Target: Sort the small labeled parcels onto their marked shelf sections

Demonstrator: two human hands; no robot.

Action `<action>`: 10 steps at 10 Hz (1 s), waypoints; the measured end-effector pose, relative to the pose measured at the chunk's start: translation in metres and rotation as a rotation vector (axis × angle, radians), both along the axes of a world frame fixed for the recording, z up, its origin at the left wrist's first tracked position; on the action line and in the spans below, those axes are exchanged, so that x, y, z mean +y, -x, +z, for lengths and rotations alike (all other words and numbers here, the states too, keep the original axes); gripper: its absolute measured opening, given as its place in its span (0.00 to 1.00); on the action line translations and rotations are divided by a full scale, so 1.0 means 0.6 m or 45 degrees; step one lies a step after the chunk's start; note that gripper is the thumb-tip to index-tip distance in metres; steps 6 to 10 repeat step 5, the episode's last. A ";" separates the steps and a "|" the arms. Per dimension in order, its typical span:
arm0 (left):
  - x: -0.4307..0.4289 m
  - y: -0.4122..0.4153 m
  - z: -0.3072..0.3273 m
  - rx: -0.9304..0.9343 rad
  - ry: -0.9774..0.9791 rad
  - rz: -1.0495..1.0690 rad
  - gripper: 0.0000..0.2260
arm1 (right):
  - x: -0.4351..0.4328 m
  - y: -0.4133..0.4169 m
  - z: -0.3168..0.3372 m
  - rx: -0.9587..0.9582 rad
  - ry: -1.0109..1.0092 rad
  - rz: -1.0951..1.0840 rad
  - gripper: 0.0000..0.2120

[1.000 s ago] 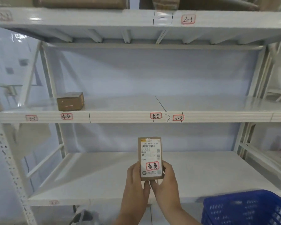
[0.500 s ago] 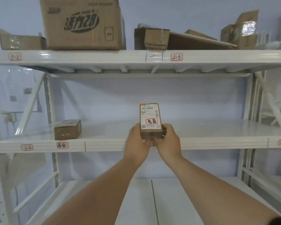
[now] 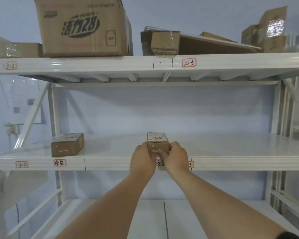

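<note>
A small brown parcel (image 3: 157,141) with a red-framed label on top lies flat on the middle shelf (image 3: 231,163), near its front edge. My left hand (image 3: 141,158) grips its left side and my right hand (image 3: 177,156) its right side. Both hands cover part of the red-framed section tag (image 3: 160,163) on the shelf's front rail, just below the parcel. A second small brown parcel (image 3: 67,144) lies further left on the same shelf, above another red-framed tag (image 3: 59,163).
The top shelf (image 3: 110,63) carries a large printed carton (image 3: 81,26), flattened cardboard (image 3: 197,43) and smaller boxes (image 3: 267,30). Tags 2-2 (image 3: 10,66), 2-3 (image 3: 189,62) and 3-2 (image 3: 22,164) mark the rails. The bottom shelf (image 3: 179,219) lies below my arms.
The parcel went from upright in front of me, label facing me, to flat on the middle shelf. Both hands rose and reached forward with it.
</note>
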State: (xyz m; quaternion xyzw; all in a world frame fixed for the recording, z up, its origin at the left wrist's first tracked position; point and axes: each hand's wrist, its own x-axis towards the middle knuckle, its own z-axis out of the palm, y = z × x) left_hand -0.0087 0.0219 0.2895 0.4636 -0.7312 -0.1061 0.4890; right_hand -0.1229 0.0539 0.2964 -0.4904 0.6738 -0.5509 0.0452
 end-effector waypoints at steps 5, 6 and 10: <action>0.020 -0.013 0.011 0.028 -0.028 -0.053 0.25 | 0.020 -0.009 0.007 0.100 -0.023 -0.058 0.15; 0.020 -0.013 0.011 0.028 -0.028 -0.053 0.25 | 0.020 -0.009 0.007 0.100 -0.023 -0.058 0.15; 0.020 -0.013 0.011 0.028 -0.028 -0.053 0.25 | 0.020 -0.009 0.007 0.100 -0.023 -0.058 0.15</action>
